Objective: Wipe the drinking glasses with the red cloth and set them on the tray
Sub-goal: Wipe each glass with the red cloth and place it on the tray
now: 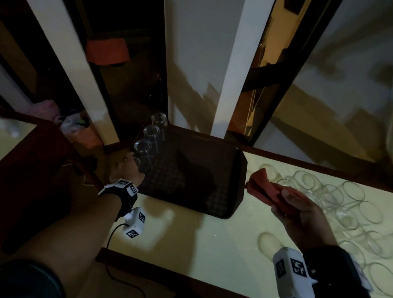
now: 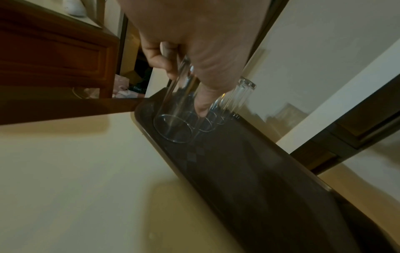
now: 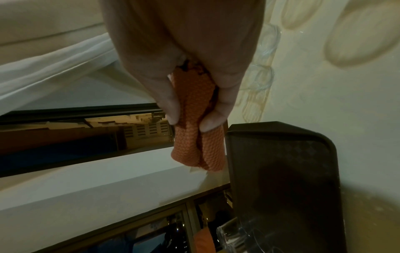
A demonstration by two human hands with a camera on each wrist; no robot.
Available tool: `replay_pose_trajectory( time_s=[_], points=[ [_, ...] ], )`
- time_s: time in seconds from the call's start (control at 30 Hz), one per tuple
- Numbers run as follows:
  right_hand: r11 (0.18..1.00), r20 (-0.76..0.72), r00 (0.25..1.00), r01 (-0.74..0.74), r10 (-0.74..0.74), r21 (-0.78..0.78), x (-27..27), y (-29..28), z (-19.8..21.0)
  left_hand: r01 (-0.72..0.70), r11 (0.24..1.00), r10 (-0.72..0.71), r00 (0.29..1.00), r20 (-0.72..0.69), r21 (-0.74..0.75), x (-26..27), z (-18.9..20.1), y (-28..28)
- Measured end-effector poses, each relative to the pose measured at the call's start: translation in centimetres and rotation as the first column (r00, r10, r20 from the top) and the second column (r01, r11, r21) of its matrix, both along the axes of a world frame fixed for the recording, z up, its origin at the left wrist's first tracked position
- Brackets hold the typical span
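The pale tabotop spreads under both my arms — the tabletop (image 1: 196,242) is cream, with a dark wooden edge along its near and far sides. On it, left of centre, lies the dark patterned tray (image 1: 212,173), its far edge close to the window frame.

To the right of the tray stands a crowd of clear drinking glasses (image 1: 349,206), rims up, touching or nearly touching; they overlap too much in the dim light for me to count them surely.

My left hand (image 1: 125,170) is at the tray's near left corner, thumb and fingers curled round a glass (image 2: 175,119) that I hold from above. Its lower end is at the tray floor; whether it touches I cannot tell. Beyond it, along the tray's left edge, three more glasses (image 1: 151,134) stand in a row running away from me, so four in all are at the tray.

My right hand (image 1: 303,209) hangs above the tabletop just right of the tray, between it and the crowd of glasses. Its fingers and thumb pinch the one red cloth (image 3: 197,123), folded into a thick wad whose free end pokes toward the tray's right rim.
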State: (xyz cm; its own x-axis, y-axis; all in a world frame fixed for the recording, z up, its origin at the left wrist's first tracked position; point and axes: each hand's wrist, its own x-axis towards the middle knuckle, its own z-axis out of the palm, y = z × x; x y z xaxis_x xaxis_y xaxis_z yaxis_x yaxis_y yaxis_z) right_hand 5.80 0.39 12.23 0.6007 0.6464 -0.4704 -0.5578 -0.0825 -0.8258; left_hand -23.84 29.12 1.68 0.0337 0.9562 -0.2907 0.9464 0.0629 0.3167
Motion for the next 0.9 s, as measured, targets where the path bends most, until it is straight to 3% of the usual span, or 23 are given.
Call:
replay_pose_trajectory(
  time_s=[0.2,0.4,0.53,0.6,0.7,0.8,0.9],
  points=[
    [1.0,-0.041,0.999,0.014,-0.014,0.008,0.1,-0.4,-0.2,0.025,0.999,-0.023,0.997,-0.074,0.028,0.1,-0.3,-0.3],
    [0.999,-0.077,0.997,0.033,-0.03,0.026,1.1,-1.4,-0.5,0.029,0.999,-0.027,0.998,-0.053,0.043,-0.3,0.0,-1.2],
    [0.996,-0.12,0.992,0.059,-0.051,0.061,2.4,-2.1,0.0,-0.005,0.969,-0.012,0.998,0.064,0.248,1.4,0.9,-3.5],
    [0.994,-0.125,0.989,0.09,-0.081,0.067,3.3,-2.5,0.3,0.031,0.925,-0.094,0.984,0.149,0.38,3.3,1.5,-5.3],
    [0.986,-0.1,0.984,0.154,-0.147,0.059,4.9,-3.6,0.9,0.164,0.866,-0.328,0.899,0.289,0.473,7.3,2.3,-8.8],
    [0.983,-0.032,0.985,0.172,-0.17,0.067,6.7,-5.7,1.8,0.354,0.847,-0.509,0.758,0.409,0.397,11.9,3.1,-13.2],
    [0.974,0.043,0.974,0.221,-0.223,0.049,8.8,-8.2,2.5,0.494,0.811,-0.585,0.661,0.47,0.313,16.5,2.7,-17.0]
  ],
)
